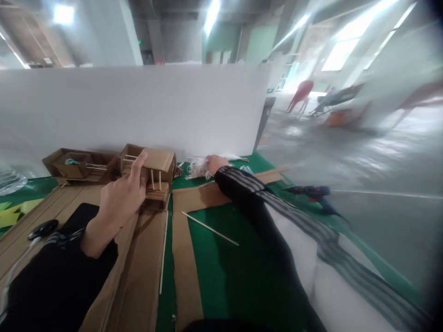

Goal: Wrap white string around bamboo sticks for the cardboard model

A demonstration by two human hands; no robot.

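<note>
My left hand is raised at the left, its index finger stretched out in front of a cardboard box structure with thin sticks standing in its front. Nothing shows between its fingers, though the fingertip may touch the box. Farther right, my right hand reaches to a tangled bundle of white string near the white partition. Its fingers are bent down at the bundle's edge, and what they grip is hidden. A thin wooden stick lies on the green tabletop between my arms.
A cardboard tray stands at the back left. Flat cardboard strips lie in front of me, with a black computer mouse on cardboard at left. A glue gun or drill-like tool lies right. The white partition bounds the table's back.
</note>
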